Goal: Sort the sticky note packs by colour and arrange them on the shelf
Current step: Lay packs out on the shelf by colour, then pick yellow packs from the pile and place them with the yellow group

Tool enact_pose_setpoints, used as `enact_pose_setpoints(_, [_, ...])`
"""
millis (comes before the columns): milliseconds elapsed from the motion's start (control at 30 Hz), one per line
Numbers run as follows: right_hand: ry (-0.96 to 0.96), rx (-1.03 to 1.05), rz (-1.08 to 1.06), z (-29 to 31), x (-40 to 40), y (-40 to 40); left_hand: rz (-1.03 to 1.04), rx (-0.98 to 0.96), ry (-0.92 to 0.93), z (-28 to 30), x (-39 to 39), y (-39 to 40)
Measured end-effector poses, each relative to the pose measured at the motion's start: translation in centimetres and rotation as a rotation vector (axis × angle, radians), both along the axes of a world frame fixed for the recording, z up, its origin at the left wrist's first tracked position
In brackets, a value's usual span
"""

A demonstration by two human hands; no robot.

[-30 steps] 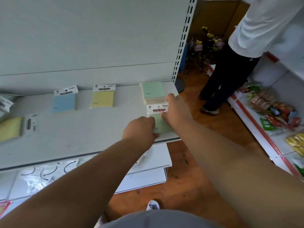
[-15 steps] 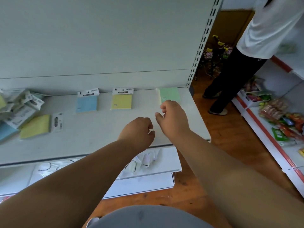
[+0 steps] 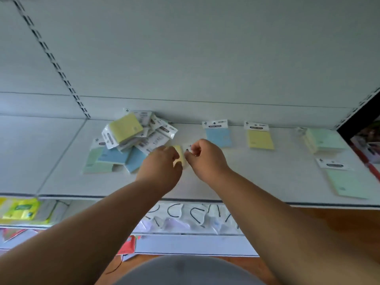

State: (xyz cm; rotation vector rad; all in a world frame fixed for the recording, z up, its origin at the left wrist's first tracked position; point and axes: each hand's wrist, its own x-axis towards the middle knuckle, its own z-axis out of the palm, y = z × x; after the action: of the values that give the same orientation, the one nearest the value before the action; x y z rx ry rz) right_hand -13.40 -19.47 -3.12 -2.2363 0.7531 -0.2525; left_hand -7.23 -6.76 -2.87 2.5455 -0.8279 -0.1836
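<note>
My left hand (image 3: pixel 161 164) and my right hand (image 3: pixel 206 159) meet at the middle of the white shelf (image 3: pixel 267 177) over one yellow sticky note pack (image 3: pixel 179 154). The left hand grips its body; the right hand pinches its white header card. To the left lies a jumbled pile of packs (image 3: pixel 131 136) in yellow, blue and green. Along the back sit a single blue pack (image 3: pixel 219 137), a single yellow pack (image 3: pixel 260 139) and a green stack (image 3: pixel 323 140). Another green pack (image 3: pixel 346 183) lies near the front right edge.
A slotted upright (image 3: pixel 61 70) runs up the back panel at the left. The lower shelf holds clear packets of hair bands (image 3: pixel 185 217) and yellow packets (image 3: pixel 20 208). A red packet (image 3: pixel 128 244) lies further down.
My view and both hands have swung left, away from the green stack at the shelf's right end. The hands held nothing half a second ago and now hold a yellow pack beside the pile.
</note>
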Motion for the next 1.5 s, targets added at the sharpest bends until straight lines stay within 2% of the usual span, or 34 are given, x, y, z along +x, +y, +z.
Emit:
enact_pose_setpoints(100, [0.172, 0.019, -0.06, -0.7, 3.3, 2.9, -0.046, 0.059, 0.056, -1.1, 2.7, 3.1])
enact_pose_setpoints(167, [0.209, 0.095, -0.174, -1.0, 4.4, 3.5, -0.073, 0.047, 0.135, -1.6, 3.2, 3.9])
enact_pose_setpoints(300, [0.06, 0.481, -0.471, -0.7, 5.6, 3.4, -0.001, -0.099, 0.253, -1.8, 3.8, 3.7])
enact_pose_setpoints(433, [0.084, 0.514, -0.317, 0.3, 5.0, 3.8, 0.022, -0.256, 0.401, -2.2, 4.0, 3.4])
enact_pose_setpoints(500, [0.044, 0.596, -0.229, 1.0, 4.0, 3.3, 0.021, -0.306, 0.437, -1.9, 4.3, 3.0])
enact_pose_setpoints(567, [0.021, 0.749, -0.182, 1.9, 2.6, 2.0, -0.01, -0.315, 0.423, -1.4, 4.6, 2.1])
enact_pose_setpoints(667, [0.065, 0.806, -0.202, 2.9, 0.1, -0.9, -0.04, -0.296, 0.37, -0.4, 4.0, 0.0])
enact_pose_setpoints(733, [0.032, 0.854, -0.289, 3.3, -1.8, -3.0, -0.017, -0.364, 0.435, 0.4, 2.7, -1.8])
enact_pose_setpoints(833, [-0.136, 1.057, -0.52, 2.8, -4.9, -6.3, 0.085, -0.534, 0.672, 1.3, 0.1, -5.3])
enact_pose_setpoints(900, [-0.198, 1.11, -0.598, 2.4, -6.7, -8.7, 0.101, -0.588, 0.784, 1.3, -1.5, -8.2])
enact_pose_setpoints(967, [-0.22, 1.034, -0.603, 2.1, -7.9, -11.2, 0.075, -0.575, 0.853, 1.0, -3.0, -11.0])
enact_pose_setpoints(1033, [-0.223, 0.845, -0.577, 2.0, -8.6, -14.1, 0.08, -0.523, 0.839, 0.6, -4.3, -13.7])
enact_pose_setpoints(1167, [-0.141, 0.35, -0.434, 2.2, -8.0, -20.4, 0.049, -0.38, 0.552, 0.6, -5.6, -18.7])
enact_pose_setpoints(1267, [0.002, 0.066, -0.336, 2.3, -6.1, -24.1, 0.039, -0.262, 0.369, 0.8, -5.4, -21.8])
enact_pose_setpoints(1400, [0.239, -0.115, -0.228, 1.7, -3.8, -26.1, 0.042, -0.031, 0.161, -0.2, -4.8, -23.9])
enact_pose_setpoints(1500, [0.321, -0.144, -0.234, 0.4, -3.0, -26.3, 0.048, 0.062, 0.159, -1.3, -4.7, -24.2])
